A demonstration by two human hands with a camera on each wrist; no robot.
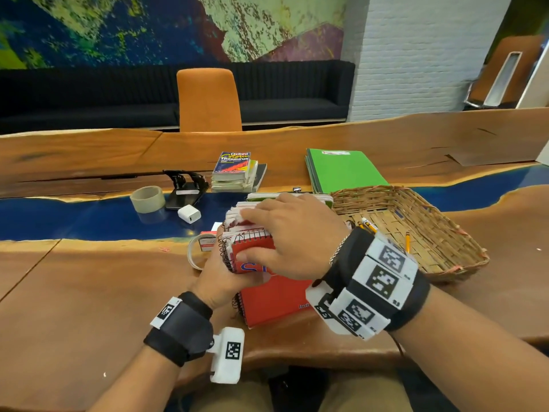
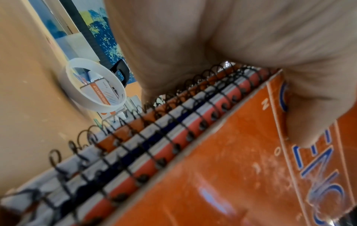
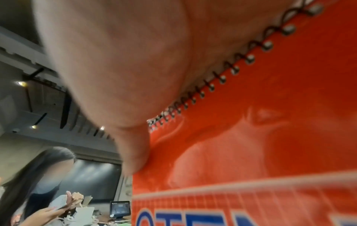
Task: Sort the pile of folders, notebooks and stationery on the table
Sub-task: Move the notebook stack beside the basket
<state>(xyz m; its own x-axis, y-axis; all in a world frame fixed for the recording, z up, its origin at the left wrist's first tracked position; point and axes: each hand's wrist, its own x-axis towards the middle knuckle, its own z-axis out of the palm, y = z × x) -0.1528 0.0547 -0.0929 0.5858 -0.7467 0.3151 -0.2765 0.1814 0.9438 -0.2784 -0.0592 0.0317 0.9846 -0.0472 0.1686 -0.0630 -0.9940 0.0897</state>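
Fingers (image 1: 255, 214) of the right hand (image 1: 292, 233) lie flat on the stack of spiral notebooks (image 1: 252, 248), while the left hand (image 1: 221, 278) grips its spiral edge from 7 o'clock, near the middle of the surface (image 1: 89, 278), with the basket (image 1: 430, 233) at 3 o'clock.

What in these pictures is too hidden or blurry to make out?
- Head view: the right hand covers most of the small red spiral notebooks, so their cover word cannot be read.
- Head view: the left hand has its fingers hidden behind that stack.
- Head view: the pencils in the wicker basket are too small to count.
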